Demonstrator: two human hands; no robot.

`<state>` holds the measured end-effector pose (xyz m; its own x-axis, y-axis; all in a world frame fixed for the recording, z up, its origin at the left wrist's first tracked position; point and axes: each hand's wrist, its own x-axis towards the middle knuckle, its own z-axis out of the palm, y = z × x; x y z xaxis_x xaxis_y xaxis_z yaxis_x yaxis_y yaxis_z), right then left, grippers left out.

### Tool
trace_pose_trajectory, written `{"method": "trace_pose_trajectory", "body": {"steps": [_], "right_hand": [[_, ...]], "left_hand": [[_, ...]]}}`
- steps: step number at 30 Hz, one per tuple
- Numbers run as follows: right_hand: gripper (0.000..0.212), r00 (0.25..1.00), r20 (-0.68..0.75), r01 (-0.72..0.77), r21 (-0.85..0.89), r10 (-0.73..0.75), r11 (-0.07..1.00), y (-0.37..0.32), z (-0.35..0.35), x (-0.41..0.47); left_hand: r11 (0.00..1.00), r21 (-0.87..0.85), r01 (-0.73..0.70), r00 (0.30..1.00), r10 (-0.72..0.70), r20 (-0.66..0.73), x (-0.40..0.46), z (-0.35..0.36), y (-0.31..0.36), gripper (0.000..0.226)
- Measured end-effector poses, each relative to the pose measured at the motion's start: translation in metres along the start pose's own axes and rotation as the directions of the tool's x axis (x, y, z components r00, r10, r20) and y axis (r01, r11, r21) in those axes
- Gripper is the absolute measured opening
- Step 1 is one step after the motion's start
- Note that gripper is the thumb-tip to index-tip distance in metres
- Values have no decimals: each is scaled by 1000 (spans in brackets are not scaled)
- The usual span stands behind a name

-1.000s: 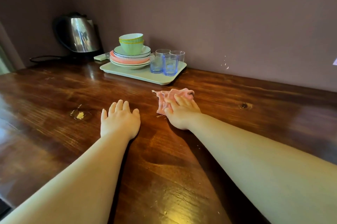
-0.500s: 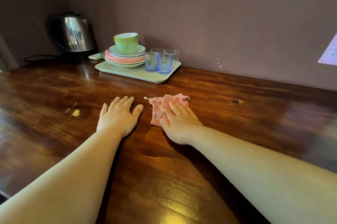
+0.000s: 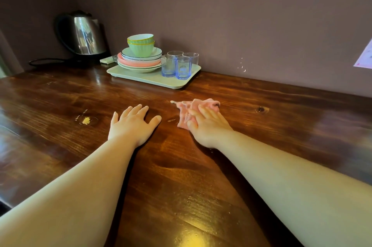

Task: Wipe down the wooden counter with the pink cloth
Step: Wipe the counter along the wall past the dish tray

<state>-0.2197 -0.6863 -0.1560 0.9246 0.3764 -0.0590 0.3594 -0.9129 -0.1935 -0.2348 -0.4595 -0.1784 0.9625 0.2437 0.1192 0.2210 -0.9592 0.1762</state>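
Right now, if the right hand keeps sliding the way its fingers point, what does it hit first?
The right hand presses the pink cloth, fingers pointing up-left toward the tray. Bare counter lies between; the tray's near edge by the blue glasses probably comes first, though depth is unclear.

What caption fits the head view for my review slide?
Right hand presses a pink cloth on the wooden counter; left hand rests flat beside it.

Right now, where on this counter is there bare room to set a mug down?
Bare wood lies right of the pink cloth around the dark knot, and near the front edge between both forearms. The back left is crowded: kettle, tray of dishes and glasses.
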Motion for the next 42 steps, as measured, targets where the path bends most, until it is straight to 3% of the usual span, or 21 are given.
{"method": "trace_pose_trajectory", "body": {"steps": [3,8,13,19,23,26,30,32,36,42], "right_hand": [[55,1000,0,-19,-32,20,999,-3,-6,6],[57,994,20,107,41,-108,993,20,4,-18],[55,999,22,-40,-5,40,999,20,-13,6],[56,995,-22,97,18,-97,995,36,6,-21],[55,1000,6,5,16,-5,1000,42,-6,1],[55,1000,0,-26,-30,26,999,35,-12,9],[57,998,-33,52,-4,-52,999,49,2,-16],[55,999,-54,12,40,-10,999,58,-3,-10],[55,991,-66,-116,-39,114,992,64,-19,17],[56,999,-27,-16,31,17,999,80,-7,-1]], "left_hand": [[1000,-10,1,1000,-1,7,-1,-2,1,81],[1000,-2,8,1000,-8,4,0,-1,1,82],[1000,7,8,999,-8,34,0,-3,0,84],[1000,4,20,997,-20,79,1,-6,2,84],[995,67,67,986,-76,147,0,-12,11,78],[985,139,105,988,-119,99,1,-20,36,67],[997,-43,56,996,-53,73,-9,-5,97,62],[996,-83,30,998,-25,60,-18,9,112,60],[997,-67,27,999,-25,28,-19,19,110,59],[999,-31,39,999,-38,19,-17,23,111,60]]}}
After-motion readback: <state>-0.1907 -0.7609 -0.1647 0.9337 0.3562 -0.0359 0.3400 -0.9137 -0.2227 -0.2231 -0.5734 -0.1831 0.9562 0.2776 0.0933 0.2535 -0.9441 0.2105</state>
